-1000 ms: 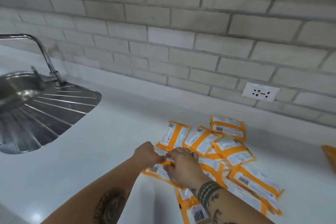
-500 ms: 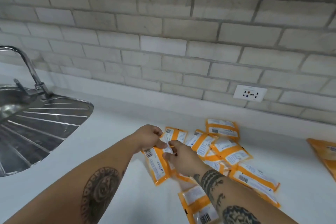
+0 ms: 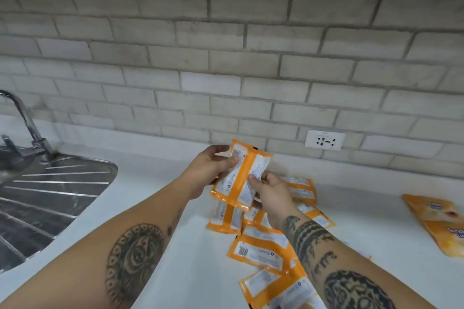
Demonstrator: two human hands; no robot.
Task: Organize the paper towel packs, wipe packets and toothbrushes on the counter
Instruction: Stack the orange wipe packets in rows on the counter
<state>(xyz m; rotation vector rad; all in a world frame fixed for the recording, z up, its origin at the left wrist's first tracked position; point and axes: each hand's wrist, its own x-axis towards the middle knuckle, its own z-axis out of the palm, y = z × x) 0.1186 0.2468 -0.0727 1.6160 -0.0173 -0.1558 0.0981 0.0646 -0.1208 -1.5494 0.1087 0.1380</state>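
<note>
Steel sink drainboard [image 3: 50, 195] w/ faucet [image 3: 27, 123] sits at the counter's [image 3: 155, 183] left edge. Left hand [image 3: 211, 170] grasps the upper left of an orange wipe packet [image 3: 241, 175], thumb on its face, fingers behind. It's held up off the counter, tilted, above the back-left of the pile of packets [image 3: 263, 246]. Right hand [image 3: 273, 193] pinches its lower right side, thumb in front. The pile lies overlapping mid-counter, running toward the front edge, partly hidden by the right forearm. Wall outlet [image 3: 324, 140] is in the brick wall behind. Larger orange pack [image 3: 437, 223] lies flat near the right edge, well apart from the pile.
</note>
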